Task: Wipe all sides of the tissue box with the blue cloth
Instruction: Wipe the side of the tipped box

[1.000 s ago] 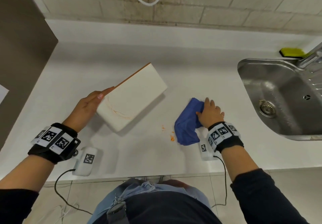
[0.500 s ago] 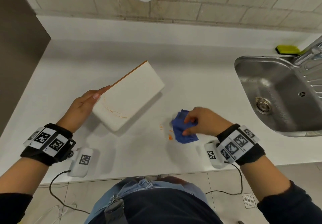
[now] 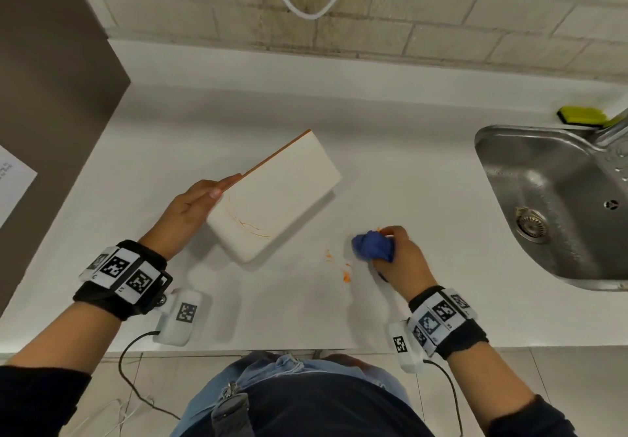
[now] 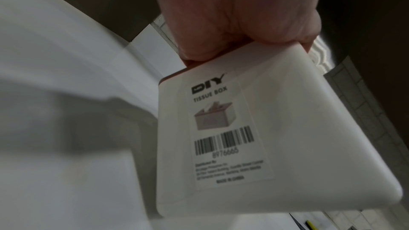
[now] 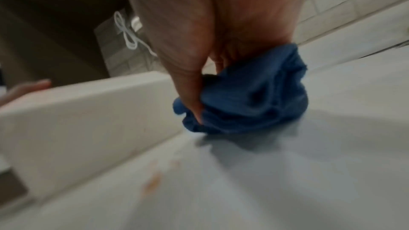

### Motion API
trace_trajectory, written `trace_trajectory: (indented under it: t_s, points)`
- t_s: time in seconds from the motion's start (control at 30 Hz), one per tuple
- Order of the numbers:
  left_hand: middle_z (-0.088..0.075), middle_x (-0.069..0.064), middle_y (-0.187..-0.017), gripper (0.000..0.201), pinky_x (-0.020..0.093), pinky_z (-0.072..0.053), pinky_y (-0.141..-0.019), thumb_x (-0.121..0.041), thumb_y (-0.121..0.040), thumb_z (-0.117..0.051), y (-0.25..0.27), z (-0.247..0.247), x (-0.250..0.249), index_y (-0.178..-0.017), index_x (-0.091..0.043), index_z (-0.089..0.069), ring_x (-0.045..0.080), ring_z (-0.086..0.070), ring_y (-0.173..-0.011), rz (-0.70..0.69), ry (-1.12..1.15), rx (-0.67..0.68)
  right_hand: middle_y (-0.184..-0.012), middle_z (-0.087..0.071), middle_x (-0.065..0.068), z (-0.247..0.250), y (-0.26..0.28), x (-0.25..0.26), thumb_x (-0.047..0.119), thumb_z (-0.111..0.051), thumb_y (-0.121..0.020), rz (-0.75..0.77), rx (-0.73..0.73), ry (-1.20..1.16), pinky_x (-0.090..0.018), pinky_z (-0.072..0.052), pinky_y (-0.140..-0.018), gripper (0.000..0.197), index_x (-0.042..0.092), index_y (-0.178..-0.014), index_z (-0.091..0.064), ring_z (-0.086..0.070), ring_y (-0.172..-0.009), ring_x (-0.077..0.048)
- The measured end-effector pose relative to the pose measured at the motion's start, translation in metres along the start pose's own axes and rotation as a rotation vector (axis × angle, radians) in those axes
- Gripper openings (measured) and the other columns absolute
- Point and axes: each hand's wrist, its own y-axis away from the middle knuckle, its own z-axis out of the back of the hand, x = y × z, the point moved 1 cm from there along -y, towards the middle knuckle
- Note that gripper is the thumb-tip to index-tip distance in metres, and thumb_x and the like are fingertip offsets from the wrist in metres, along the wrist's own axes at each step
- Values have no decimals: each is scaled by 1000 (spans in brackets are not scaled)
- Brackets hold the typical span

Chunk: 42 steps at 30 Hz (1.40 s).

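Observation:
The white tissue box point(image 3: 275, 195) is held tilted above the counter, an orange scribble on its upward face and an orange edge along its far side. My left hand point(image 3: 200, 204) grips its left end; in the left wrist view the labelled underside point(image 4: 232, 137) shows below my fingers point(image 4: 243, 24). The blue cloth point(image 3: 372, 245) is bunched into a ball in my right hand point(image 3: 396, 250), to the right of the box and apart from it. In the right wrist view my thumb point(image 5: 190, 97) presses into the cloth point(image 5: 254, 97), just above the counter, with the box point(image 5: 84, 120) at left.
Orange smears point(image 3: 345, 272) mark the white counter point(image 3: 407, 165) between box and cloth. A steel sink point(image 3: 560, 205) lies at right with a yellow-green sponge point(image 3: 343, 115) behind it. A dark cabinet point(image 3: 44, 97) stands at left; the counter's front edge runs below my wrists.
My right hand has gathered the flat cloth into a ball and lifted it off the counter, its wrist shifting right. The left hand keeps the box tilted in about the same place.

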Motion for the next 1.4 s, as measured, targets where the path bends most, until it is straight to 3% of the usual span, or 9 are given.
trace_trajectory:
  t_s: [0.17,0.33,0.5,0.73,0.87,1.0,1.1,1.23,1.4]
  points:
    - [-56,3,-127,34,10,-35,-98,-26,-99,-35,0,0,-1,-126,-33,-54,2,-50,-118,-1,14,-2,-83,-61,2,27,-3,80,-1,-62,-77,232,-236,-538,-14,-45,-46,39,24,-106,-51,-57,-55,-5]
    - [-55,1,-131,35,1,-35,-91,-28,-99,-35,-3,3,0,-126,-29,-56,-7,-50,-116,19,40,-1,-94,-55,-8,-5,-33,136,4,-61,-73,485,-294,-381,-32,-49,-78,51,16,-123,-54,-49,-88,-13]
    - [-56,-4,-129,35,7,-35,-95,-38,-97,-35,-2,4,3,-125,-33,-55,-10,-49,-115,28,48,13,-142,-44,-7,-51,-55,140,32,-56,-81,626,-143,-135,-49,-27,-112,56,18,-134,-42,-37,-133,-23]
    - [-58,5,-122,60,20,-35,-103,-82,-73,-29,-3,7,15,-120,-53,-51,6,-51,-118,-8,44,23,-135,-51,-13,-78,-32,157,28,-65,-78,942,-90,-15,-46,-30,-108,47,20,-124,-55,-43,-126,-26]
    - [-58,-9,-113,75,1,-37,-83,-90,-61,-31,-5,6,15,-113,-40,-53,-18,-54,-97,-21,87,-16,-139,-48,-10,-82,-22,162,57,-55,-80,1015,7,85,-50,-21,-112,52,27,-123,-53,-35,-132,-32]
    - [-61,-3,-99,80,1,-39,-77,-91,-59,-33,-8,7,20,-97,-25,-58,-16,-56,-83,5,89,-47,-133,-57,0,-88,-9,171,42,-63,-80,1067,-63,121,-49,-18,-110,34,26,-110,-64,-35,-131,-26]
    - [-60,3,-116,93,3,-37,-87,-88,-64,-32,-9,8,23,-111,-13,-58,-14,-55,-100,-14,105,-11,-130,-59,1,-96,-4,172,31,-64,-76,1107,-46,95,-48,-24,-106,33,25,-109,-65,-43,-125,-26]
    - [-59,-4,-113,70,4,-37,-87,-87,-65,-33,-5,6,17,-111,-40,-59,-11,-55,-103,-22,138,24,-126,-61,-2,-96,-9,168,19,-59,-74,1252,43,68,-44,-23,-109,38,21,-111,-65,-42,-125,-27]
    - [-53,21,-117,58,18,-34,-102,-76,-77,-35,-4,5,20,-124,-45,-50,21,-50,-116,-67,22,82,-131,-55,-4,-82,-19,140,18,-51,-87,1455,151,101,-48,-25,-110,25,21,-108,-64,-39,-126,-28]
